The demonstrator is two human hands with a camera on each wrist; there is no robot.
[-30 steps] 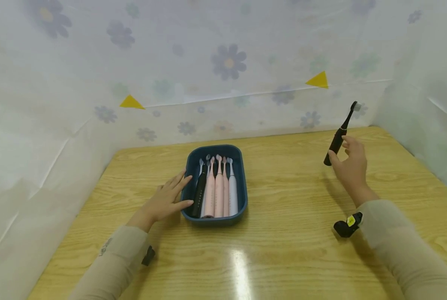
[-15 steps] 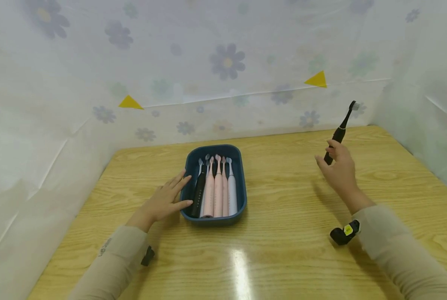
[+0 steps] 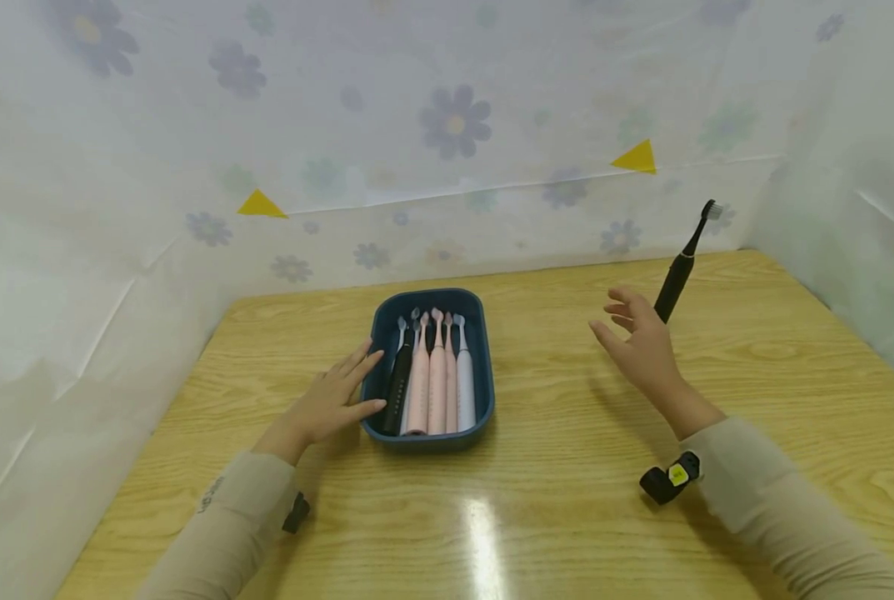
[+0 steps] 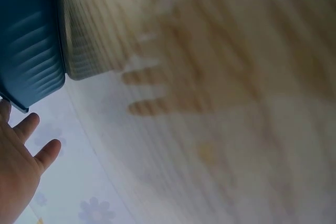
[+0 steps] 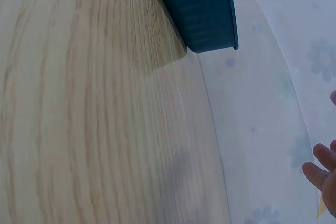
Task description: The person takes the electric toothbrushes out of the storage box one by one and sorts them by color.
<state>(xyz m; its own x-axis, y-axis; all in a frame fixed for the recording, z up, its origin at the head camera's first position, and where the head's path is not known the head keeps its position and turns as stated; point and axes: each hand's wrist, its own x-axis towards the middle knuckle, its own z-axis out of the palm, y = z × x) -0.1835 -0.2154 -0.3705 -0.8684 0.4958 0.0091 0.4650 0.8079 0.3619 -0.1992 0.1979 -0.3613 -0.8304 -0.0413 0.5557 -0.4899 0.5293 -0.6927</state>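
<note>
My left hand [image 3: 327, 402] rests against the left rim of a dark blue plastic basket [image 3: 489, 379], its fingers spread. Inside lie several electric toothbrushes: a black toothbrush [image 3: 399, 383] on the left, pink toothbrushes [image 3: 437, 383] in the middle and a pale toothbrush [image 3: 465, 387] on the right. Another black electric toothbrush [image 3: 675, 283] stands upright on the table at the right, brush head up. In front and to the left of it hovers my right hand [image 3: 645, 346], fingers loosely bent, holding nothing; it hides the toothbrush's base. The right wrist view catches only fingertips [image 5: 317, 174].
The wood-grain table [image 3: 566, 517] ends at a white flowered curtain [image 3: 327, 125] at the back and sides. Yellow triangles [image 3: 636, 157] mark the curtain. A black camera [image 3: 670, 479] sits on the right wrist.
My right hand has moved left from around the standing black toothbrush, which stays upright in place. My left hand and the basket have stayed still.
</note>
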